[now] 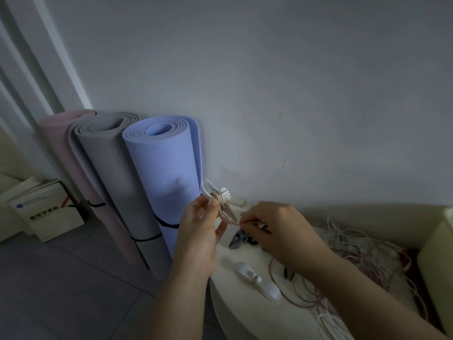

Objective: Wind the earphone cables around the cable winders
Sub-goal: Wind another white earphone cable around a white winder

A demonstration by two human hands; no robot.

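Earphone cable, thin and white (230, 220), runs taut near the white table (235, 312) edge — our left hand (198, 231) pinches the white plastic winder (221, 198) steady, our right hand (272, 229) pinches the loose end for wrapping.

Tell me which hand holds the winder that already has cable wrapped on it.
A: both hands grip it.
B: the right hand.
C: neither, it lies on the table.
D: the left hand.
D: the left hand grips the cable winder in the air, while the right hand only pinches the loose earphone cable.
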